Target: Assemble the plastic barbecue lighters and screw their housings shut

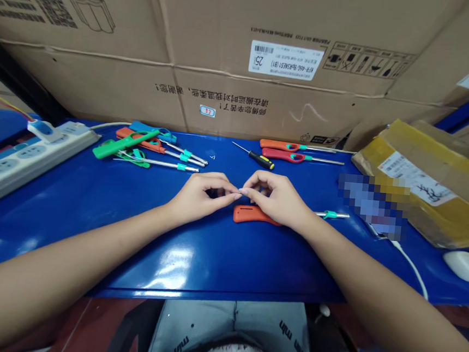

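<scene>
My left hand (206, 194) and my right hand (276, 196) meet fingertip to fingertip above the blue table (140, 261). Both pinch at the same spot, and whatever lies between the fingertips is too small to make out. Under my right hand lies an orange long-neck lighter (251, 214), its middle hidden by the hand and its metal tube sticking out to the right. Beyond the hands rests a small screwdriver (261, 160) with a black and yellow handle.
Several long-neck lighters, one a green lighter (126, 143), lie at the back left. A red lighter (283, 155) and an orange lighter (278, 145) lie behind. A power strip (31, 158) is left; a taped carton (431, 182) and a phone (373, 207) with cable are right. Large cardboard boxes (225, 44) stand behind.
</scene>
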Demonstrator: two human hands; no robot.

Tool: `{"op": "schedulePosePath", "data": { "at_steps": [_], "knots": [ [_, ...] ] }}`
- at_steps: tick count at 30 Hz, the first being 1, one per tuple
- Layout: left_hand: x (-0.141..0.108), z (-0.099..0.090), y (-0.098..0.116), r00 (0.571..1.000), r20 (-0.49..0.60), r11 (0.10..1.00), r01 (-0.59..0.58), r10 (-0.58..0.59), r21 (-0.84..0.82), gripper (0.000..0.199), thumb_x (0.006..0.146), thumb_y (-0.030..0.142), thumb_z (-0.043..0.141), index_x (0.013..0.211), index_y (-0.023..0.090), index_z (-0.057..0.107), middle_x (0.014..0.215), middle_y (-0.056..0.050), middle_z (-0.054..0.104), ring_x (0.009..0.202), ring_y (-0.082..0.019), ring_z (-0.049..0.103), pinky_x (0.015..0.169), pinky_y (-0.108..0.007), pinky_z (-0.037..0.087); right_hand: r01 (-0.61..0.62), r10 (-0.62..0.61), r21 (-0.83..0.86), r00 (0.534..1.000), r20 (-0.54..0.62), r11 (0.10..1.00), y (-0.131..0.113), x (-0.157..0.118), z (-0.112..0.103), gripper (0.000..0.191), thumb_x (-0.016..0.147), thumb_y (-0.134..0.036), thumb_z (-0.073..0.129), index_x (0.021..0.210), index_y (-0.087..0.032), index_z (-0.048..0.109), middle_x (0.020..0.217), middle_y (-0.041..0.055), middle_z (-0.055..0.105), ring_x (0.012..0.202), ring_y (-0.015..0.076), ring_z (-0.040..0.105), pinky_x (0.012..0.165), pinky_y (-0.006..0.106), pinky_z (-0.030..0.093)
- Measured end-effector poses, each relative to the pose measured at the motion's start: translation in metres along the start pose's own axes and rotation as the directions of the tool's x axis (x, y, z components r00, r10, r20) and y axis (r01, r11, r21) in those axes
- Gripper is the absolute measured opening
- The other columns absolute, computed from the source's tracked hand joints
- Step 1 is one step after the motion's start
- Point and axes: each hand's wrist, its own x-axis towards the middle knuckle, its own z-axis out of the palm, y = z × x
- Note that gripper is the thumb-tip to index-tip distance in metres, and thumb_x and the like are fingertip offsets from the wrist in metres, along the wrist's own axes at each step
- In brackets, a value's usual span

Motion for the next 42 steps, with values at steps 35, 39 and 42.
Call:
{"op": "schedulePosePath", "data": {
  "at_steps": [35,39,42],
  "knots": [
    [0.001,-0.001,0.007,0.996,-0.065,0.997,-0.055,0.059,0.063,0.014,0.090,0.027,0.072,0.084,0.015,0.077,0.074,-0.003,0.071,0.060,-0.010,0.059,0.058,-0.023,0.047,0.269,-0.217,-0.372,0.960,0.176,0.888,-0.007,-0.010,-0.005,0.023,0.104,-0.030,0.042,0.091,-0.020,0.058,0.089,0.0017,0.064,0.079,0.0148,0.057,0.074,0.026,0.038],
    [0.001,-0.003,0.007,0.998,-0.008,0.997,-0.061,0.061,0.041,0.015,0.092,0.027,0.069,0.086,0.016,0.077,0.077,-0.004,0.071,0.063,-0.012,0.061,0.059,-0.024,0.049,0.269,-0.202,-0.391,0.958,0.205,0.880,-0.010,-0.010,-0.007,0.023,0.103,-0.028,0.042,0.086,-0.020,0.056,0.084,0.0015,0.062,0.075,0.0149,0.054,0.070,0.026,0.035],
    [0.002,-0.006,0.006,0.993,0.091,0.996,-0.084,0.081,0.032,0.012,0.089,0.028,0.070,0.091,0.017,0.076,0.081,-0.005,0.071,0.069,-0.013,0.063,0.064,-0.025,0.051,0.272,-0.182,-0.410,0.953,0.244,0.871,-0.011,-0.010,-0.008,0.022,0.100,-0.026,0.045,0.080,-0.020,0.054,0.077,0.0001,0.059,0.070,0.0142,0.050,0.066,0.026,0.031]
  ]
}}
